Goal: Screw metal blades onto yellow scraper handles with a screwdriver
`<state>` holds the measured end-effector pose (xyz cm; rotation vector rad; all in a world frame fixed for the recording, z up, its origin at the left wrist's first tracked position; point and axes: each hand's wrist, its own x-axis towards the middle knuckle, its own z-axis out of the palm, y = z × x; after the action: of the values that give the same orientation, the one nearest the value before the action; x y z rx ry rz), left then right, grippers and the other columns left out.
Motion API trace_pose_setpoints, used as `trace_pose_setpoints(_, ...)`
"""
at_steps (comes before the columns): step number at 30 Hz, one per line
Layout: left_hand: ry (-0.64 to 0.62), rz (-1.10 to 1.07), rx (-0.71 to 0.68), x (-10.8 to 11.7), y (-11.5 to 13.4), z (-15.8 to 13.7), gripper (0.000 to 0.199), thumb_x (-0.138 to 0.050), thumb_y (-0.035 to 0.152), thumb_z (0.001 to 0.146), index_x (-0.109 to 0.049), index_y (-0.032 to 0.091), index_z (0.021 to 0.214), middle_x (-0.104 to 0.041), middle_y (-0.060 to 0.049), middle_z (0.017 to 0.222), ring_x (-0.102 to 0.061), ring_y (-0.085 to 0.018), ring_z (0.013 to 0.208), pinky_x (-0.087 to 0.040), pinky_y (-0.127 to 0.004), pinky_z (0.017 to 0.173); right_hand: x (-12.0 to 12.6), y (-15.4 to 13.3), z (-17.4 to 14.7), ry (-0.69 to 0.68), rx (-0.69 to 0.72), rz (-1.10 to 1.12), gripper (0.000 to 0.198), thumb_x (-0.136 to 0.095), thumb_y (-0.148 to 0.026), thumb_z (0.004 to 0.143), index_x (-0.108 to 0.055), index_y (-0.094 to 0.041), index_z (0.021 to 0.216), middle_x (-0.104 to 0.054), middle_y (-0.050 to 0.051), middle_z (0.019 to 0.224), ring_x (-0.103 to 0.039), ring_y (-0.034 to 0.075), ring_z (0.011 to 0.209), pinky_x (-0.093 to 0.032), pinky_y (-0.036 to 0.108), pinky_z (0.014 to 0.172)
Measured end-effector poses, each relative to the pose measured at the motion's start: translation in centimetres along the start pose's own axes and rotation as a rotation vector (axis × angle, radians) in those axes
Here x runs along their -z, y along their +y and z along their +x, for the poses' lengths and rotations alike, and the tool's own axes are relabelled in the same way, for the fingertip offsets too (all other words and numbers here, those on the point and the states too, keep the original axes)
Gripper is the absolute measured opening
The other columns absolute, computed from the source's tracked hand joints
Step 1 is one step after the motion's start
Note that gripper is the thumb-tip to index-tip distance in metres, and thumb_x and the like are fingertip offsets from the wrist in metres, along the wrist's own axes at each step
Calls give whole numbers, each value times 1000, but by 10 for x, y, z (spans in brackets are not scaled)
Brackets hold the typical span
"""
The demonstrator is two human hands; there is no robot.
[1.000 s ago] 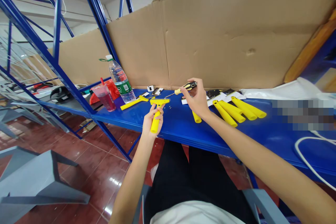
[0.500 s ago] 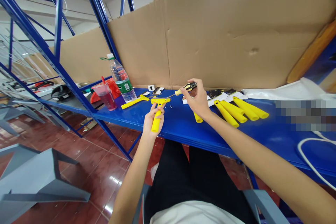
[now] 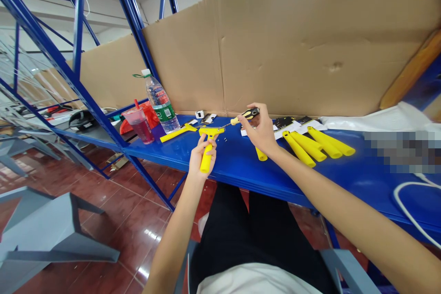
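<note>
My left hand [image 3: 202, 156] is wrapped round the handle of a yellow T-shaped scraper [image 3: 206, 158], its wide head facing up and away from me. My right hand [image 3: 261, 129] grips a cream and black screwdriver [image 3: 245, 115] by the handle. The screwdriver's thin shaft points left, its tip at the right end of the scraper head; whether it sits in a screw is too small to tell. Several tiny screws [image 3: 225, 139] lie on the blue table just right of the scraper. A second yellow scraper [image 3: 177, 132] lies to the left.
Several yellow handles [image 3: 299, 149] lie at right beside printed cards [image 3: 292, 126]; another handle [image 3: 261, 154] is below my right hand. A water bottle [image 3: 161, 103] and a red drink cup [image 3: 139, 124] stand at left. Cardboard [image 3: 292, 46] walls the back; a white cable [image 3: 399, 193] runs at right.
Both hands hold nearly the same pose, with the screwdriver still at the scraper head. The whole view has shifted very slightly.
</note>
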<state>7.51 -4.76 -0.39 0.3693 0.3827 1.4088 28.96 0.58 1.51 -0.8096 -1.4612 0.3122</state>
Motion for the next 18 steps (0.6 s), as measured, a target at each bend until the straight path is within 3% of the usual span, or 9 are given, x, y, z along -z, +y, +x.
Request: trace_pose_setpoints(18, -18, -5, -4, 3, 0, 4, 58, -50, -5, 97, -52, 27, 145, -63, -19, 148, -70, -5, 79, -42, -7, 49, -2, 3, 0, -3, 63, -15, 53, -76, -67, 97, -56, -29, 128, -74, 4, 103, -76, 25, 80, -66, 45, 76)
